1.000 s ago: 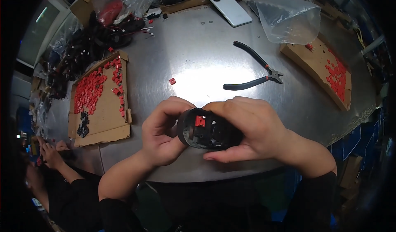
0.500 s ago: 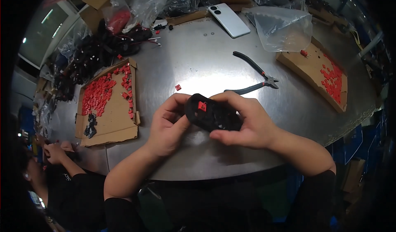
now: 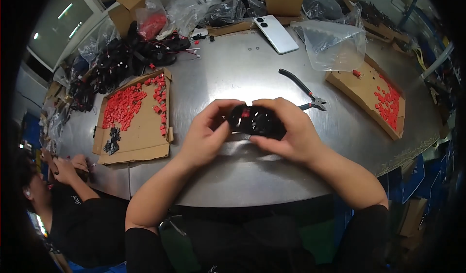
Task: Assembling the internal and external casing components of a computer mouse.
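Observation:
A black, rounded plastic housing (image 3: 262,123) is held up over the metal table, and its exact kind cannot be made out. My left hand (image 3: 209,131) is closed on its left end, thumb toward me. Around the right end my right hand (image 3: 294,132) is wrapped, with the thumb along the near edge. A small red square part (image 3: 246,113) sits in the housing near the left end. Beyond my right hand lie cutting pliers (image 3: 310,98) with black handles, one handle partly hidden by that hand.
Left stands a shallow cardboard tray (image 3: 141,155) of red parts and a few black ones; another tray (image 3: 357,89) with red parts lies right. Tangled black cables (image 3: 121,61) fill the far left. A white phone (image 3: 276,35) and clear plastic bag (image 3: 332,44) lie behind. A person (image 3: 73,219) works at left.
Both hands have tilted the housing, so its hollow face now shows differently and shinier. The view has shifted a little, and the loose red piece behind my left hand is no longer visible.

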{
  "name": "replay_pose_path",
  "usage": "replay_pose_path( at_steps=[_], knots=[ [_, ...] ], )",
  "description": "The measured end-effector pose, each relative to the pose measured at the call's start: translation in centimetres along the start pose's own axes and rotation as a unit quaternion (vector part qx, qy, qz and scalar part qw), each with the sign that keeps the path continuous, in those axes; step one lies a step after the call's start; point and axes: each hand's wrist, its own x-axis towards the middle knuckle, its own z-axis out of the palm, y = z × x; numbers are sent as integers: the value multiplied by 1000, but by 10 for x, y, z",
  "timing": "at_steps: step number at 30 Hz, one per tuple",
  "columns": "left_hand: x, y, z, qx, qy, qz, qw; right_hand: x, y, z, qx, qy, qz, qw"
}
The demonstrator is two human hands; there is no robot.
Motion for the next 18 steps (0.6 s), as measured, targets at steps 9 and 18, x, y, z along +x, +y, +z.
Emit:
replay_pose_path(
  at_steps=[9, 18],
  knots=[
    [0, -12, 3, -7, 5, 46, 999, 3, 0, -12, -86, 0, 47, 995],
    [-7, -3, 3, -31, -35, 40, 998, 4, -7, -3, -142, -8, -54, 988]
  ],
)
